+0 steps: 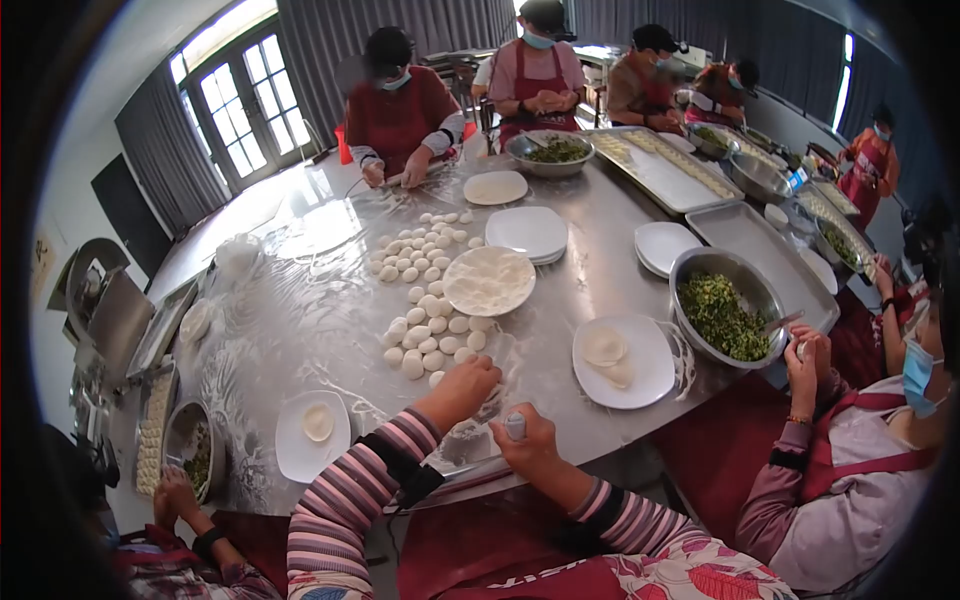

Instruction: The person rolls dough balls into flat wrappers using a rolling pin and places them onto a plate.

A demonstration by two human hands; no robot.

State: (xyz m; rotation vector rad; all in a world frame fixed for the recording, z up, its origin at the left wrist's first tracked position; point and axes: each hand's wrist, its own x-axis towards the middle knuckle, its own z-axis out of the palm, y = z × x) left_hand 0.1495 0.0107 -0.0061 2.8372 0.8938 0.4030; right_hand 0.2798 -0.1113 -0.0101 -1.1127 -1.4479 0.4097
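My left hand (462, 392) is closed at the near end of the dough pile, its fingertips low over the floured metal table; whatever it may hold is hidden. My right hand (530, 443) is wrapped round a pale rolling pin (516, 426), whose end sticks out by the thumb. Many white dough balls (432, 345) lie just beyond my left hand. Behind them is a plate of flour (489, 281). A square plate with thin dough wrappers (605, 346) is to the right of my hands, and another plate with one wrapper (318, 423) is to the left.
A steel bowl of green filling (727, 305) stands on the right beside a co-worker's hands. Stacked plates (527, 235), an empty tray (765, 250) and trays of dumplings (665, 168) are farther back. Several people sit around the metal table (260, 330), some with hands over it.
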